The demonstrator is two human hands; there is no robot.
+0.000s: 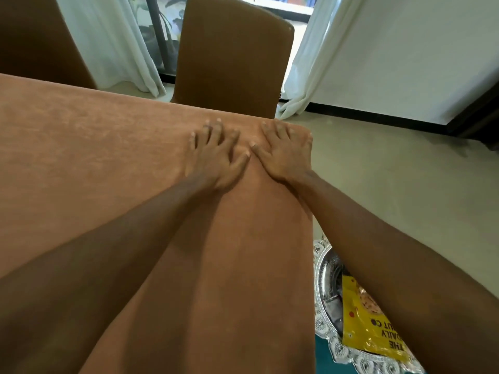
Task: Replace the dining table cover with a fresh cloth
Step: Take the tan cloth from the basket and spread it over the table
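Near the far right corner of the desk [81, 157], I see both of my hands lying flat on the rust-orange cloth [243, 252], fingers spread wide, holding nothing. My left hand [216, 155] and right hand [280, 149] sit side by side, thumbs nearly touching. Under them the cloth covers the whole desk top and drapes over the right edge. Beyond the far edge stands a brown chair [232, 58]. Below the right edge lies a silver tray [324, 287] with a yellow packet [370, 333].
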